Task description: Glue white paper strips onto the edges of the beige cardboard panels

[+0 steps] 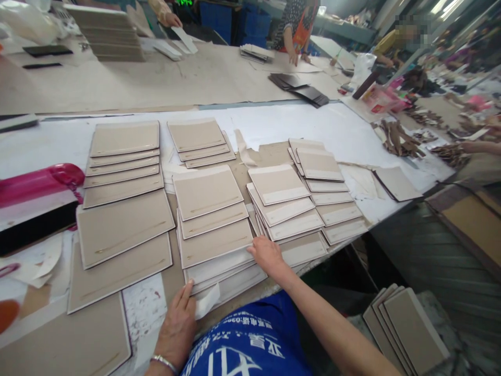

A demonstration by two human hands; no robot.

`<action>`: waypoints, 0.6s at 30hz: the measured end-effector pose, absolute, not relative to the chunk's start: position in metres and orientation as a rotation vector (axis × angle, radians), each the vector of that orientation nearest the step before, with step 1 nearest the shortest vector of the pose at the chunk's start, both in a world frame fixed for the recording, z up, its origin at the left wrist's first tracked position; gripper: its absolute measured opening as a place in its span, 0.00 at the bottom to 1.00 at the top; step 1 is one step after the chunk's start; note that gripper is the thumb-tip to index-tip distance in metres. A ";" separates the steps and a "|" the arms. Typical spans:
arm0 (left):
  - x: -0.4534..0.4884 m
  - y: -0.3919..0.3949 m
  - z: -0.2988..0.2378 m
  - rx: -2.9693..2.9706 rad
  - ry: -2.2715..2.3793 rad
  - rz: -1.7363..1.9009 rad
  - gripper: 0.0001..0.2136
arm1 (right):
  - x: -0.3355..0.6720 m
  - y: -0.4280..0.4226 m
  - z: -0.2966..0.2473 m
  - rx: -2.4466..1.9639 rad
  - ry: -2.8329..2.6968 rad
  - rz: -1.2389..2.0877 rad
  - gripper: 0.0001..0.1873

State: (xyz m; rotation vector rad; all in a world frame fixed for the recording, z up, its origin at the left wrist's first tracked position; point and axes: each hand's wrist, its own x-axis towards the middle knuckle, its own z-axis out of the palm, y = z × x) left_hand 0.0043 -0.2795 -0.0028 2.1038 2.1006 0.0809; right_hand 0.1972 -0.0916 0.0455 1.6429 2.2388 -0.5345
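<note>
Several overlapping rows of flat beige cardboard panels with white borders lie on the white table. My left hand (pixel 178 326) rests near the table's front edge, fingers together, touching the lower left corner of the middle row's bottom panels (pixel 225 282). My right hand (pixel 268 256) lies on the right edge of the same stack, fingers curled over the panels. The middle row (pixel 209 209) runs away from me above both hands. Another fanned row (pixel 287 209) sits just right of my right hand.
A pink tool (pixel 39 183) and a black pad (pixel 37 227) lie at the left. Larger panels (pixel 121 230) fill the left row. A stack of boards (pixel 407 326) sits low at the right. Other people's hands work at the far tables (pixel 291 52).
</note>
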 end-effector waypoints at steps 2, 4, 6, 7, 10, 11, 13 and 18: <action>0.004 -0.280 -0.003 2.108 2.089 0.077 0.17 | 0.198 -0.090 0.045 1.622 2.245 -0.572 0.12; 0.003 -0.280 -0.002 2.116 2.084 0.059 0.16 | 0.198 -0.088 0.044 1.596 2.254 -0.604 0.12; 0.002 -0.280 -0.001 2.121 2.084 0.047 0.16 | 0.198 -0.087 0.042 1.582 2.256 -0.626 0.12; 0.002 -0.279 -0.001 2.121 2.083 0.045 0.16 | 0.198 -0.087 0.041 1.578 2.257 -0.634 0.12; 0.001 -0.278 0.001 2.117 2.076 0.057 0.17 | 0.200 -0.085 0.039 1.564 2.262 -0.662 0.12; 0.001 -0.278 0.001 2.119 2.067 0.063 0.17 | 0.200 -0.085 0.039 1.555 2.265 -0.672 0.12; 0.001 -0.278 0.002 2.119 2.059 0.073 0.17 | 0.201 -0.084 0.039 1.535 2.274 -0.688 0.12; 0.001 -0.276 0.007 2.120 2.098 0.078 0.17 | 0.198 -0.084 0.039 1.502 2.288 -0.661 0.11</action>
